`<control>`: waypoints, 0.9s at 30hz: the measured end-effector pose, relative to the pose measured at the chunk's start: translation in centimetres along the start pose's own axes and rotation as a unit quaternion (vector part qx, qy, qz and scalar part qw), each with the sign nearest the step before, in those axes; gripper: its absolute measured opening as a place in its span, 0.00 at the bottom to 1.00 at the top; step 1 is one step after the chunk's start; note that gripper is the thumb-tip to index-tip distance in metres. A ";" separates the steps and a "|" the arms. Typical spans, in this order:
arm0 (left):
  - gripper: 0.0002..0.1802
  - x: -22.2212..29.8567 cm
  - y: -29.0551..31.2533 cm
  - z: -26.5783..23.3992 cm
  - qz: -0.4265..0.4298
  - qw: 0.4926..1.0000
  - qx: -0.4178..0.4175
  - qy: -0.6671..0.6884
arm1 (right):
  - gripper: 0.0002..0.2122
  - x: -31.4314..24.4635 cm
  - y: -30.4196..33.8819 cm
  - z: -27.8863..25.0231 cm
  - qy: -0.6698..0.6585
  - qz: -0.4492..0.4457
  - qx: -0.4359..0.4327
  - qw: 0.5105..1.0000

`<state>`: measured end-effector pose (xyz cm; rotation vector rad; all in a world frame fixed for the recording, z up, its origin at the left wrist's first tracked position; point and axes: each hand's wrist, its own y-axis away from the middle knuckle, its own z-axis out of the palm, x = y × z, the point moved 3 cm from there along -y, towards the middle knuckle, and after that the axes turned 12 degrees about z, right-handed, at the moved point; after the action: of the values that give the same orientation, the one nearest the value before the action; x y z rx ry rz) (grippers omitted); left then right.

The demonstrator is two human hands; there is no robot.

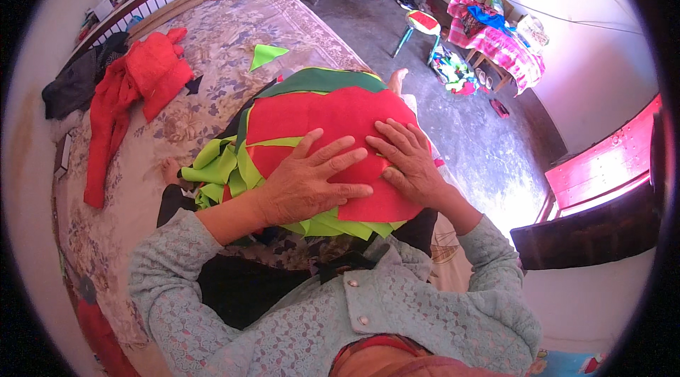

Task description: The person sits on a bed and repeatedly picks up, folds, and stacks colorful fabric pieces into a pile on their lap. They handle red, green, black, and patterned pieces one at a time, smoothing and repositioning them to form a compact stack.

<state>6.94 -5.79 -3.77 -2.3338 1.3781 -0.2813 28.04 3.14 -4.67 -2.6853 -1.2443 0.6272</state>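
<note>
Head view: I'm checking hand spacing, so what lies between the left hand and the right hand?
Red cloth shows in the narrow gap between left hand and right hand in the head view.

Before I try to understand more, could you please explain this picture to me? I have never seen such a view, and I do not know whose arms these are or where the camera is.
There is no machine here: the arms belong to the person wearing the camera. It sits on the head and looks down through a very wide lens, so edges bend and the corners are dark.

The left hand and right hand are bare and rest spread on red fabric. Neither visibly grips anything. Light-green fabric pieces stick out around its lower left, apparently over the lap.

Around this is a bed with a patterned cover. On it lie a green triangle and, further left, red clothing.
</note>
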 end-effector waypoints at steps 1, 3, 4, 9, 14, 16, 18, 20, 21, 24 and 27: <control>0.22 0.1 0.0 0.0 0.006 1.000 -0.010 0.000 | 0.27 0.3 0.0 -0.3 -0.020 0.004 -0.016 1.000; 0.22 0.2 -0.1 -0.1 0.019 0.999 -0.031 -0.001 | 0.27 0.5 -0.4 -1.1 -0.050 0.004 -0.018 0.999; 0.22 0.2 0.0 0.0 0.013 0.999 -0.033 0.007 | 0.28 0.3 -0.5 -1.7 -0.062 0.000 -0.005 0.998; 0.21 0.3 0.4 0.3 0.000 0.999 -0.035 0.016 | 0.31 -0.4 -1.4 -3.3 -0.069 -0.042 0.066 0.995; 0.19 0.3 0.4 0.5 0.009 1.000 -0.029 0.008 | 0.32 -0.2 -1.1 0.3 0.036 -0.035 -0.044 0.998; 0.19 0.4 0.5 0.6 0.009 1.000 -0.030 0.004 | 0.32 -0.3 -1.2 0.3 0.031 -0.031 -0.045 0.998; 0.19 0.4 0.4 0.5 0.008 1.000 -0.027 0.008 | 0.32 -0.2 -1.2 0.2 0.031 -0.030 -0.048 0.998; 0.20 0.3 0.3 0.5 0.010 1.000 -0.027 0.009 | 0.32 -0.2 -1.3 0.2 0.031 -0.030 -0.050 0.998; 0.20 0.2 0.3 0.5 0.010 1.000 -0.027 0.009 | 0.32 -0.1 -1.3 0.1 0.031 -0.030 -0.051 0.998; 0.17 0.1 0.4 0.5 0.010 1.000 -0.007 0.016 | 0.32 -0.3 -1.6 -0.3 0.033 -0.037 -0.062 0.997; 0.18 -0.2 0.9 0.0 0.016 1.000 -0.003 0.010 | 0.33 -0.1 -2.5 -1.3 0.024 -0.062 -0.108 0.992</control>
<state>6.17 -6.00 -4.13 -2.3174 1.4263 -0.2916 26.76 4.82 -2.80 -2.7445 -1.5321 0.4307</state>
